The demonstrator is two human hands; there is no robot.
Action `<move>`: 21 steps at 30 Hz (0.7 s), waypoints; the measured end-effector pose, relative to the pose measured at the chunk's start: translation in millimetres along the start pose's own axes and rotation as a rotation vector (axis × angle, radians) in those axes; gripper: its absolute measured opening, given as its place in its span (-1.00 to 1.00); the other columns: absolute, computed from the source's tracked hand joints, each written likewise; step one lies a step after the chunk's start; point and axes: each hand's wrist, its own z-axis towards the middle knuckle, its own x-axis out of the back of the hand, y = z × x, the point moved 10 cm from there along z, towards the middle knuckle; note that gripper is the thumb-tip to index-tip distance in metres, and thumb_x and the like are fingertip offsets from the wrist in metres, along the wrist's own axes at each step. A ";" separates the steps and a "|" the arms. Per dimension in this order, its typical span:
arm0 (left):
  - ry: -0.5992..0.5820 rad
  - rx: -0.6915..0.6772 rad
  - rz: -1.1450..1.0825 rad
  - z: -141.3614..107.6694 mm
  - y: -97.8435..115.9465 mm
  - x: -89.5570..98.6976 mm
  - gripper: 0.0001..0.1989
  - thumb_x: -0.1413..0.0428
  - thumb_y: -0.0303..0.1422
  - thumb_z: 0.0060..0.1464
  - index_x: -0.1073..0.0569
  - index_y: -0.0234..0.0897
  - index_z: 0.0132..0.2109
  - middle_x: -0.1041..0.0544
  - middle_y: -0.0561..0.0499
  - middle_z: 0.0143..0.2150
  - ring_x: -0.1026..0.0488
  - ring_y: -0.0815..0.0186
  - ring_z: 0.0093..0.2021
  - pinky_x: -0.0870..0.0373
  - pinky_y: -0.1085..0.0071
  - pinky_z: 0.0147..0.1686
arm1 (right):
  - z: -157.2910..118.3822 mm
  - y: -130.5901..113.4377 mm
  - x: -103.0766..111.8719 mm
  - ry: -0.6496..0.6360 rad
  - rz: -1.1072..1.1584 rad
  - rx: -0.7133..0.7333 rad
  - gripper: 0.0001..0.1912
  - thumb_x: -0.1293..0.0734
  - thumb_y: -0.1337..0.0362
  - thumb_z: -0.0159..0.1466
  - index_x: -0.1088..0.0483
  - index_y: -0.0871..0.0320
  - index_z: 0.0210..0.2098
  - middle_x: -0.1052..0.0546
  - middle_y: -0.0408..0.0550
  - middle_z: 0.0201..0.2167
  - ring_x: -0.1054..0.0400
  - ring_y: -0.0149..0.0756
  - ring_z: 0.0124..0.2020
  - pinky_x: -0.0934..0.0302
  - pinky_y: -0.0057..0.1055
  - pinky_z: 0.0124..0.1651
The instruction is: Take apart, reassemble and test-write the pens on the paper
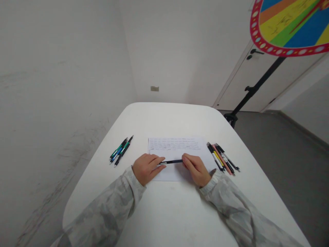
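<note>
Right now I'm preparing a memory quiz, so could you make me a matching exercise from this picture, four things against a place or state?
1. Dark pen
2. Paper
3. Yellow pen
4. Wheel

A. Red-rimmed, at the picture's upper right
B. In the right-hand group of pens
C. Held between the left hand and the right hand
D. Bears lines of writing

Pairs: 1-C, 2-D, 3-B, 4-A

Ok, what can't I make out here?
- Head view: the right end of the held pen, hidden by the fingers of the right hand.
- Head view: writing on the paper, too small to read.
- Head view: colourful wheel, cut off by the top and right edges.
</note>
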 end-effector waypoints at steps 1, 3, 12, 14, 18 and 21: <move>0.003 0.026 -0.011 -1.3 -3.1 -0.1 -0.78 -0.15 -0.25 0.44 -0.60 -0.27 0.04 -0.70 -0.09 -0.19 -0.63 0.28 -0.26 -0.56 0.33 -0.22 | -0.4 3.1 2.9 0.026 0.014 -0.014 -0.45 -0.07 -0.04 0.58 -0.14 0.06 -0.49 -0.22 -0.21 -0.58 -0.14 -0.33 -0.53 -0.06 -0.32 -0.39; 0.017 0.067 -0.042 -2.7 -7.4 0.8 -0.79 -0.12 -0.26 0.46 -0.61 -0.26 -0.01 -0.70 -0.06 -0.24 -0.62 0.31 -0.30 -0.55 0.35 -0.22 | -0.6 5.1 8.6 0.075 -0.001 -0.022 -0.47 -0.08 0.00 0.59 -0.18 0.05 -0.48 -0.27 -0.19 -0.58 -0.19 -0.30 -0.52 -0.11 -0.30 -0.37; 0.060 0.091 -0.125 0.0 -4.6 6.6 -0.76 -0.16 -0.19 0.45 -0.61 -0.24 -0.09 -0.72 -0.01 -0.26 -0.63 0.34 -0.36 -0.54 0.37 -0.26 | -1.7 -49.0 -13.8 -0.040 -0.440 0.375 -0.64 -0.35 0.20 0.46 -0.41 0.08 0.21 -0.64 0.11 -0.01 -0.46 0.00 0.01 -0.23 0.05 0.23; 0.095 0.095 -0.163 -0.6 -3.1 8.6 -0.80 -0.20 -0.20 0.42 -0.61 -0.23 -0.09 -0.72 0.01 -0.27 -0.63 0.34 -0.37 -0.55 0.37 -0.25 | -3.6 -52.2 -24.9 -0.103 -0.481 0.424 -0.63 -0.32 0.25 0.48 -0.40 0.06 0.26 -0.65 0.08 -0.04 -0.47 -0.04 -0.03 -0.24 0.03 0.22; 0.140 0.153 -0.236 -1.3 -6.9 12.4 -0.68 -0.27 -0.11 0.33 -0.56 -0.24 0.04 -0.72 -0.03 -0.21 -0.63 0.31 -0.35 -0.59 0.32 -0.23 | -8.3 -51.9 -32.2 -0.178 -0.438 0.433 -0.53 -0.15 0.39 0.51 -0.35 0.01 0.35 -0.63 0.05 -0.12 -0.45 -0.10 -0.15 -0.33 -0.11 -0.02; 0.093 0.167 -0.242 1.4 -8.9 10.7 -0.66 -0.28 -0.13 0.31 -0.53 -0.26 0.06 -0.70 -0.08 -0.17 -0.63 0.26 -0.28 -0.59 0.26 -0.19 | -5.5 -41.3 -11.9 -0.053 -0.216 0.250 -0.61 -0.10 0.31 0.55 -0.38 0.02 0.26 -0.59 0.07 -0.08 -0.44 -0.11 -0.09 -0.33 -0.16 -0.03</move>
